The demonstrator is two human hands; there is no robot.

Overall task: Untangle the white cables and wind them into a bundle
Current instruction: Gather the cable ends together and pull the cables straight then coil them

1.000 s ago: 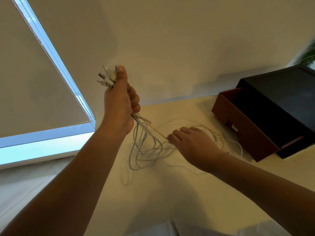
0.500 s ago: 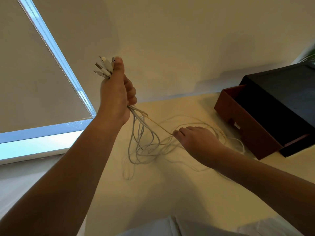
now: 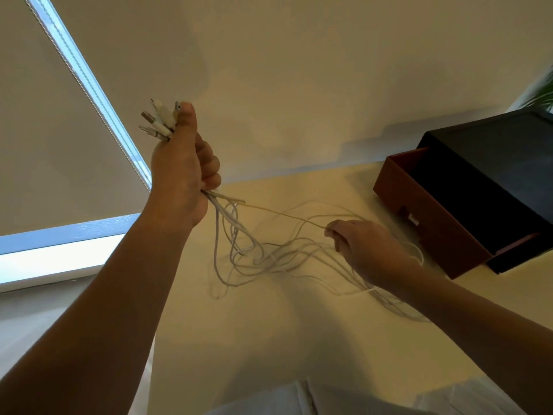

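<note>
Pale table (image 3: 299,339) against a cream wall. White cables (image 3: 254,259) hang in a loose tangle from the left fist, the lower loops trailing on the table. Left hand (image 3: 182,169) is raised, fingers wrapped round the gathered ends; plugs (image 3: 158,122) fan out above the thumb. Right hand (image 3: 365,250), low over the table, pinches one strand that runs taut to the left fist. Red-brown box (image 3: 434,229) at right, against a black box (image 3: 493,163). Window (image 3: 59,253) at left.
</note>
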